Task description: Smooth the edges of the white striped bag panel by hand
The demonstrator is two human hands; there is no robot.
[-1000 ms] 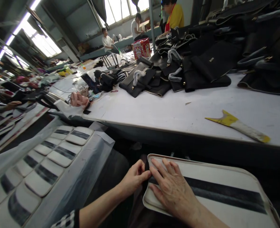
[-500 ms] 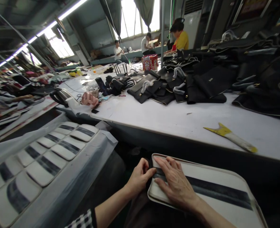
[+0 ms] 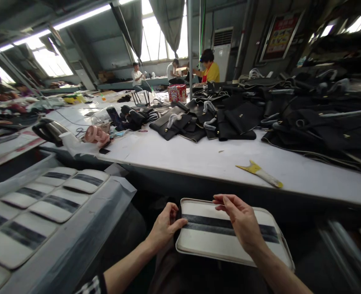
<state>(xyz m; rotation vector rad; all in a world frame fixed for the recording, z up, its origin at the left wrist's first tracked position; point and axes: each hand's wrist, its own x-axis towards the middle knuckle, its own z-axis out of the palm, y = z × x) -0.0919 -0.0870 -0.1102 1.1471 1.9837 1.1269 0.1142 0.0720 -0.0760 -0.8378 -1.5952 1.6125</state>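
A white bag panel with rounded corners, a raised edge and a black lengthwise stripe lies over my lap. My left hand grips its left end, the thumb on top by the stripe and the other fingers curled at the edge. Over the panel's far edge is my right hand, its thumb and fingers drawn together in a pinch. Whatever may be between those fingertips is too small to make out. The right forearm crosses the panel's near right part.
At left, similar striped panels lie in rows on a covered surface. The white table ahead carries black bags, a yellow-ended tool, a pink fan and a kettle. People work farther back.
My right hand has lifted off the panel's left end and moved right to its far edge, fingers now pinched. My left hand keeps its grip. The view has turned right.
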